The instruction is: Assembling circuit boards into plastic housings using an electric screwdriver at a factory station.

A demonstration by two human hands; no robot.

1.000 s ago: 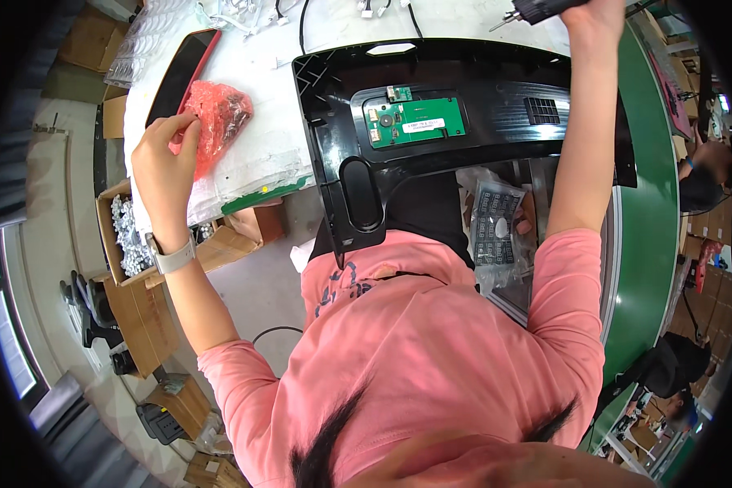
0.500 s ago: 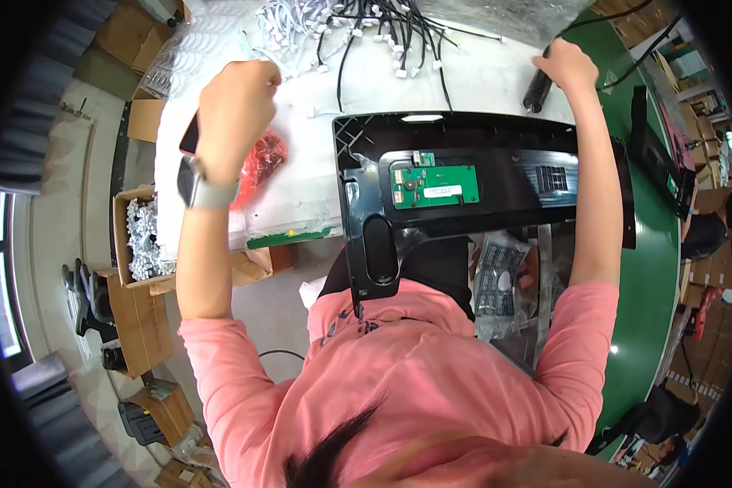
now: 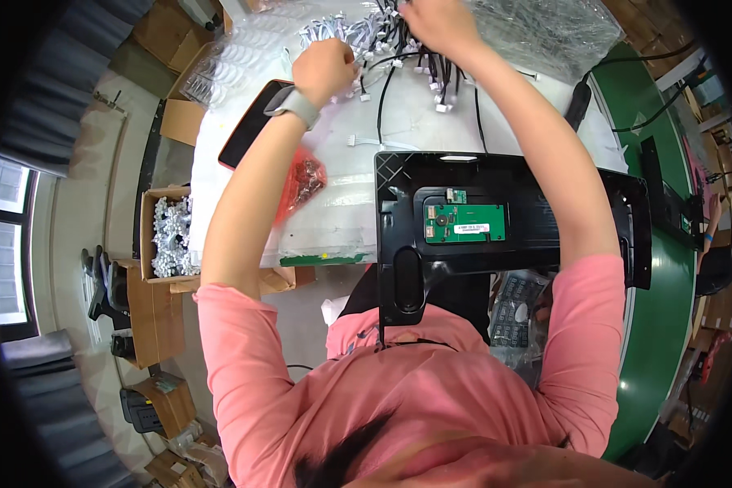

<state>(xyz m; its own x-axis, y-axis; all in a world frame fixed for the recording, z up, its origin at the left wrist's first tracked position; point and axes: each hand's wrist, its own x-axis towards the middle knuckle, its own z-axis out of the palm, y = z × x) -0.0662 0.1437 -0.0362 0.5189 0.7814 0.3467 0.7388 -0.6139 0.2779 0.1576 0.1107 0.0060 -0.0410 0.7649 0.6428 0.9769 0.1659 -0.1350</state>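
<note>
At the far edge, my right hand (image 3: 443, 26) pinches into a bunch of black cables (image 3: 441, 81) with white connectors; its fingertips are partly cut off by the frame. Beside the bundle of white cables (image 3: 337, 31), my left hand (image 3: 325, 68) is closed with its fingers curled under, and what it holds, if anything, is hidden. A large black plastic housing (image 3: 398, 244) rests at the table's front edge, partly over my lap, under my right forearm. Fixed in it is a green circuit board (image 3: 466, 224) with a white label.
A black handheld tool (image 3: 577, 104) with a cord lies at the right of the white-covered table. Near my left wrist are a dark phone-like device (image 3: 252, 126) and a red plastic bag (image 3: 302, 183). Clear plastic wrap (image 3: 545, 37) lies at the back; a carton of connectors (image 3: 171, 236) stands left.
My right hand has let go of the black tool and moved left to the black cables. My left hand has moved right towards the white cables, uncovering the phone-like device.
</note>
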